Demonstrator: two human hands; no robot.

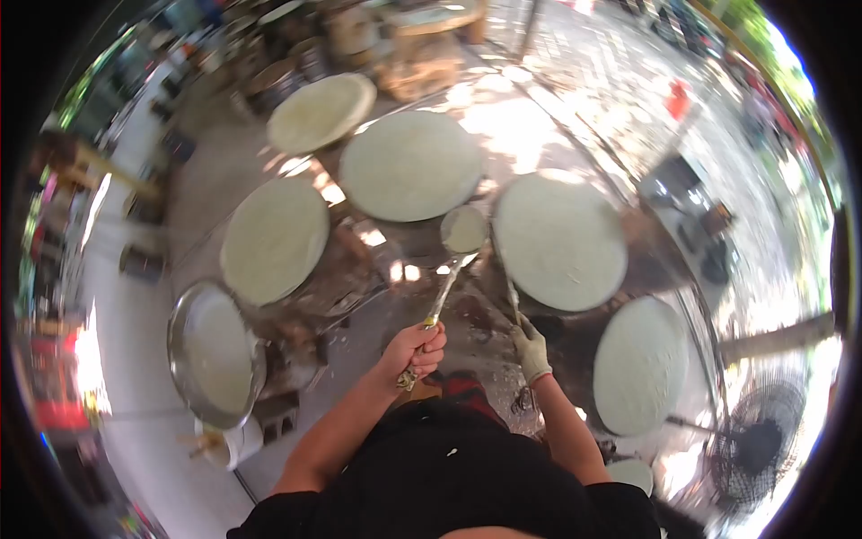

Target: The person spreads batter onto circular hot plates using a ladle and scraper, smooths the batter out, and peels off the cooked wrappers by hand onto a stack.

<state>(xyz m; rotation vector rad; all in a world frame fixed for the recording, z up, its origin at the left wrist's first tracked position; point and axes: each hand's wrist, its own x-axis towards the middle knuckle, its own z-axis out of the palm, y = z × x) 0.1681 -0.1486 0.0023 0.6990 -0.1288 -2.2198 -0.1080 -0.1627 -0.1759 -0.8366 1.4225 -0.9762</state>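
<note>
My left hand [416, 353], bare, is wrapped round the handle of a ladle [466, 230]. The ladle's round bowl looks full of pale batter and hangs between two large round griddles. On my right hand [531, 350] is a light work glove. Its fingers are closed on a thin stick-like tool [513, 295] that runs up along the left edge of the right-hand griddle [560, 240]; its tip is hard to make out. Pale batter covers that griddle and the middle griddle [411, 166]. Another coated griddle [276, 241] lies to the left.
A metal basin [176, 377] of pale liquid stands at the left, above a white bucket [242, 442]. More coated rounds lie at the far left [321, 112] and near right [641, 366]. A black fan [759, 445] stands at the right.
</note>
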